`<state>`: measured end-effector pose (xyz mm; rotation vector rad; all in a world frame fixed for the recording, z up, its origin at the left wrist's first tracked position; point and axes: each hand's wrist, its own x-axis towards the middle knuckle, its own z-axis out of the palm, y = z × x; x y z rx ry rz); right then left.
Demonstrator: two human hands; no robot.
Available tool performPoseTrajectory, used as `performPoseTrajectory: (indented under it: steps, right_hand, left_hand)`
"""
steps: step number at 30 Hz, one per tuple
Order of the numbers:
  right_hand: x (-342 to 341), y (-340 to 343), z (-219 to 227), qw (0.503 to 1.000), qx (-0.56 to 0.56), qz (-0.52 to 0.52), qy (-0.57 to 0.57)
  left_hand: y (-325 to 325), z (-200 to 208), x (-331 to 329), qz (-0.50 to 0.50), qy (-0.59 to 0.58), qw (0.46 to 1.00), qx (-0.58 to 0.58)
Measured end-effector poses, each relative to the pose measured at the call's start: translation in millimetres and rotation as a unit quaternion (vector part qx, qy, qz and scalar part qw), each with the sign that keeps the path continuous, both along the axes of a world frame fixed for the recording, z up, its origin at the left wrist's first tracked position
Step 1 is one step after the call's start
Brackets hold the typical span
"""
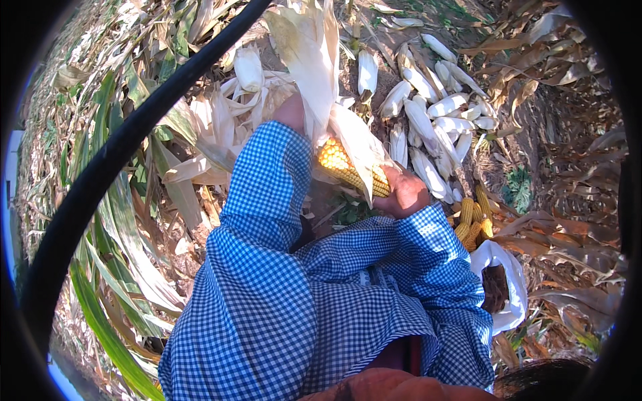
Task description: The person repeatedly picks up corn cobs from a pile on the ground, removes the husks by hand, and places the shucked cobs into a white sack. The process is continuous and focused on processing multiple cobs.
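Observation:
An ear of corn (pixel 343 160) with yellow kernels showing lies slantwise in front of me, partly stripped of its husk. My right hand (pixel 404 192) is closed round its lower right end. A strip of pale husk (pixel 361 148) still drapes along the ear toward that hand. At the upper left end, my left hand (pixel 292 112) grips a long dry husk (pixel 313 60) that stands up and away from the ear. This husk hides most of the left fingers.
Many unpeeled pale ears (pixel 435 127) lie piled at the far right. Several bare yellow cobs (pixel 473 217) rest beside my right forearm, near a white sack (pixel 515 287). Loose husks (pixel 221 117) and dry stalks surround me. A dark curved bar (pixel 127 127) crosses the left side.

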<state>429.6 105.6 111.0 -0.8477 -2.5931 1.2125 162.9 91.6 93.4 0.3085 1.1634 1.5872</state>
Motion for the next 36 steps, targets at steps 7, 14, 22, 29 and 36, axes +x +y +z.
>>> performPoseTrajectory:
  steps: [7, 14, 22, 29, 36]
  right_hand:
    - [8, 24, -21, 0.977, -0.135, -0.145, 0.079]
    - [33, 53, -25, 0.717, -0.444, -0.432, 0.319]
    - [24, 55, -19, 0.774, -0.309, -0.451, 0.320]
    - [-10, -2, 7, 0.982, -0.087, -0.162, 0.036]
    - [-14, -18, -8, 0.987, -0.033, -0.069, -0.143]
  left_hand:
    - [-31, 11, -67, 0.461, 0.239, 0.853, -0.055]
    - [-64, -38, -119, 0.177, 0.576, 0.688, -0.404]
    - [-34, -3, -60, 0.130, 0.644, 0.720, -0.223]
    - [-4, 9, 56, -0.214, 0.008, 0.977, -0.003]
    - [-3, 2, 21, 0.050, -0.153, 0.986, -0.032]
